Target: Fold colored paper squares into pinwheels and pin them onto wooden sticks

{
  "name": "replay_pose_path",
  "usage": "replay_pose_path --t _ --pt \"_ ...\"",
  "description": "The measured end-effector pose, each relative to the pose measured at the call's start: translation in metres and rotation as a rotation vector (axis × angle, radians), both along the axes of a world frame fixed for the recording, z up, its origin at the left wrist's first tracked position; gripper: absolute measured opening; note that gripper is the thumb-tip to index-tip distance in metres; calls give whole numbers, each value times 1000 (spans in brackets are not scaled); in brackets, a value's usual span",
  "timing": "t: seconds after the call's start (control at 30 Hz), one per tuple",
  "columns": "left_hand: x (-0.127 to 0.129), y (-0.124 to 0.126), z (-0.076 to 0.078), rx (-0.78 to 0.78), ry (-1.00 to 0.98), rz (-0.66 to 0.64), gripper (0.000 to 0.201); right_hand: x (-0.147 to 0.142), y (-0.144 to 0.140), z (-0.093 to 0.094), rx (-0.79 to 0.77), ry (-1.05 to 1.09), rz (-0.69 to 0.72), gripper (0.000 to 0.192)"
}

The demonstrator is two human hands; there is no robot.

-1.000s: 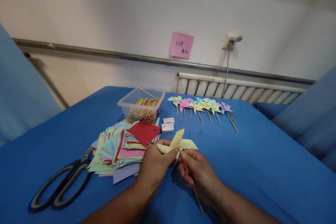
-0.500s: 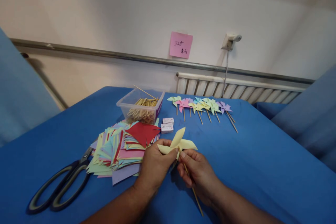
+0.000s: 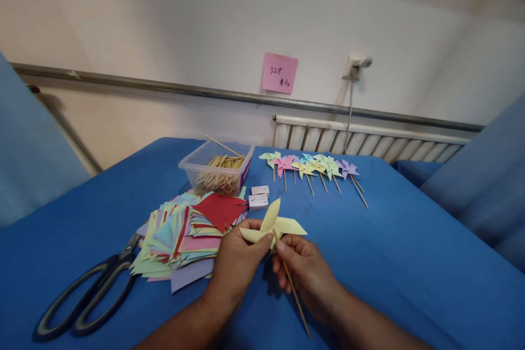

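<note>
My left hand [image 3: 238, 262] pinches the centre of a pale yellow paper pinwheel [image 3: 274, 224] just above the blue table [image 3: 410, 262]. My right hand [image 3: 305, 270] holds a thin wooden stick [image 3: 293, 295] whose upper end meets the pinwheel's centre; the stick runs down and to the right past my wrist. Both hands are close together near the table's front middle.
A pile of coloured paper squares [image 3: 184, 229] lies left of my hands, with large scissors [image 3: 90, 295] further left. Behind stand a clear tub of sticks [image 3: 219, 169], two small white boxes [image 3: 259, 197] and a row of finished pinwheels [image 3: 311, 167].
The hands and pinwheel have barely moved; the view shifted slightly, so everything sits a little left and lower.
</note>
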State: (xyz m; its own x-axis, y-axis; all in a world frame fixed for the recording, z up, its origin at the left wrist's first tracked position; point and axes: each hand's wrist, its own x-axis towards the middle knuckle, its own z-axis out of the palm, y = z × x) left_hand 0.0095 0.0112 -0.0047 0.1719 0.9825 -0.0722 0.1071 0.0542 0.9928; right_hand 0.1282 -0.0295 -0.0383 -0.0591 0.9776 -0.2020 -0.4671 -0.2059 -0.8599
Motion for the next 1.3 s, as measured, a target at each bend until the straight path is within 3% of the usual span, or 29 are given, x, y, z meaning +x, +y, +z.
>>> replay_pose_path --t 0.2,0.53,0.73,1.0,1.3 --pt "-7 6 -1 -3 -40 37 24 -5 0 -9 11 -65 -85 40" --pt "-10 -4 14 83 -200 -111 28 4 -1 1 53 -26 -116 34" --pt "-14 -1 19 148 -203 52 27 8 0 5 59 108 -133 24" --pt "-14 9 12 -18 -253 4 36 -1 -3 4 16 100 -57 30" --pt "-14 11 11 -58 -299 -38 36 -4 0 -1 12 -18 -49 36"
